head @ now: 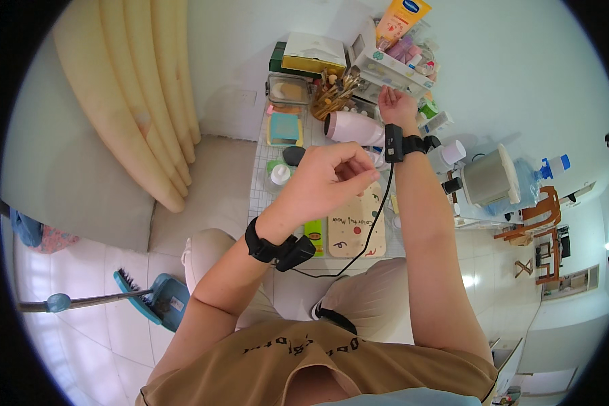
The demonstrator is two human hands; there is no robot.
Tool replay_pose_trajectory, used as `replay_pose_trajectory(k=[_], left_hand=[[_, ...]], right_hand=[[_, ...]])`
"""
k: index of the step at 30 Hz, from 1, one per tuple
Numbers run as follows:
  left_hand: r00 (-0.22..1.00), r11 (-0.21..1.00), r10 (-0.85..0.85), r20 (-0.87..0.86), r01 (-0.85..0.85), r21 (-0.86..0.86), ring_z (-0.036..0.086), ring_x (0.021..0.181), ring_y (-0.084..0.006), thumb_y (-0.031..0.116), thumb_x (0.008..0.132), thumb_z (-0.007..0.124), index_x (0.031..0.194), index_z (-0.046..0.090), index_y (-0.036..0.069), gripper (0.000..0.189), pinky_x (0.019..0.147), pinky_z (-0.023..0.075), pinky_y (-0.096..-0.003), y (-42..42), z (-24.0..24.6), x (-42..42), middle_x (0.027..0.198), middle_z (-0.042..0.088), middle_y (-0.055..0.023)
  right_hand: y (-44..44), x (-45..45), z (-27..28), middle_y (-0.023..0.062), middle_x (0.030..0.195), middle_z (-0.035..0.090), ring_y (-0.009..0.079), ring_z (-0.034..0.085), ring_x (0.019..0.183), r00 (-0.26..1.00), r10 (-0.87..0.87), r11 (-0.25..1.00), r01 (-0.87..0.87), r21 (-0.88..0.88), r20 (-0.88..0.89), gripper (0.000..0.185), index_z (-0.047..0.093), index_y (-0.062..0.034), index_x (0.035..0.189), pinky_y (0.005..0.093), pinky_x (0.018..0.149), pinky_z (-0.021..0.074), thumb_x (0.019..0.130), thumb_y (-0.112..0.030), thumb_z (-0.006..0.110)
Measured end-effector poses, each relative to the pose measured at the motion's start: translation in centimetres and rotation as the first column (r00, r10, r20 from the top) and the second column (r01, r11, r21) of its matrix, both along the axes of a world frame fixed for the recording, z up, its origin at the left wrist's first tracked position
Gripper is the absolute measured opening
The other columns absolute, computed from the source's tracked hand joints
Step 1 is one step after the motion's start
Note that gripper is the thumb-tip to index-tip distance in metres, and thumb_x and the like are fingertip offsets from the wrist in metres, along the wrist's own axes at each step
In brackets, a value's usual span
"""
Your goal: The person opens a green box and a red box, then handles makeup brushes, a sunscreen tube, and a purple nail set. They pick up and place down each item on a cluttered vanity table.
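My left hand [330, 177] hovers over the table, fingers loosely curled and thumb apart, with nothing visible in it. Below it lies a cream mat or board [355, 228] printed with lettering and coloured shapes. My right hand [398, 107] reaches to the back, palm up, its fingers bent against or just before the lower drawers of a white plastic organizer [393, 71]. Whether those fingers grip a drawer cannot be made out. A pink hair dryer [355, 128] lies left of my right wrist. Both wrists wear black strapped devices, and a black cable [378, 218] hangs between them.
Makeup brushes fill a holder [330, 99] beside a clear-lidded case [288, 90] and stacked boxes [314, 53]. A white-capped bottle [280, 175] stands left of my left hand. To the right are a bin-like container [488, 175] and a water jug [528, 182]. A dustpan [170, 302] is on the floor.
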State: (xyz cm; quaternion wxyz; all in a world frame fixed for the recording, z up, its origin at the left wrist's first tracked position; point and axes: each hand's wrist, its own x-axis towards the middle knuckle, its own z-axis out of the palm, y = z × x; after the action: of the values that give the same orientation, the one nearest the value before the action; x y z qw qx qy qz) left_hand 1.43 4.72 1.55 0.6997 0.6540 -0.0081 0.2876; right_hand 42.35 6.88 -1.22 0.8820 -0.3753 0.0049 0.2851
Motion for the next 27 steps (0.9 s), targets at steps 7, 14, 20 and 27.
replay_pose_trajectory(k=[7,14,20,27], left_hand=[[1.000,0.999,0.004,-0.014,-0.004,0.033,0.072,0.078,-0.0086,0.007,0.102,0.076,0.103,0.072,-0.001,0.009,0.073,0.0606,-0.0255,-0.1,-0.2,0.3,0.090,0.075,-0.0030],[1.000,0.999,0.018,-0.025,-0.017,0.036,0.072,0.078,-0.0082,0.006,0.101,0.076,0.102,0.073,-0.002,0.008,0.071,0.0599,-0.0251,-0.3,-0.1,0.5,0.090,0.075,-0.0031],[0.999,0.999,0.018,-0.031,-0.017,0.041,0.072,0.077,-0.0079,0.006,0.101,0.076,0.102,0.073,-0.001,0.008,0.070,0.0591,-0.0247,-0.3,-0.1,0.5,0.090,0.075,-0.0030],[1.000,0.999,0.015,-0.022,-0.014,0.036,0.072,0.077,-0.0082,0.006,0.101,0.076,0.102,0.073,-0.001,0.008,0.070,0.0591,-0.0248,-0.3,-0.2,0.5,0.090,0.075,-0.0030]], right_hand=[[0.1,0.1,2.2,0.0246,0.143,0.060,0.0408,0.068,0.125,0.999,0.041,0.995,-0.042,0.090,0.011,0.039,0.044,0.0103,0.142,0.0457,0.095,0.0657,0.115,-0.017,0.037],[0.4,0.6,2.2,0.0229,0.137,0.062,0.0395,0.070,0.117,0.997,0.032,0.995,-0.026,0.099,-0.063,0.037,0.046,0.0109,0.140,0.0420,0.087,0.0647,0.113,-0.014,0.038],[0.4,1.1,1.6,0.0205,0.134,0.063,0.0352,0.069,0.113,0.997,0.030,0.998,-0.027,0.050,-0.064,0.034,0.047,0.0098,0.137,0.0351,0.076,0.0576,0.111,-0.010,0.040],[0.1,1.2,1.3,0.0187,0.131,0.064,0.0340,0.069,0.112,0.998,0.031,0.999,-0.028,0.037,-0.063,0.029,0.049,0.0082,0.130,0.0344,0.076,0.0579,0.109,-0.010,0.042]])
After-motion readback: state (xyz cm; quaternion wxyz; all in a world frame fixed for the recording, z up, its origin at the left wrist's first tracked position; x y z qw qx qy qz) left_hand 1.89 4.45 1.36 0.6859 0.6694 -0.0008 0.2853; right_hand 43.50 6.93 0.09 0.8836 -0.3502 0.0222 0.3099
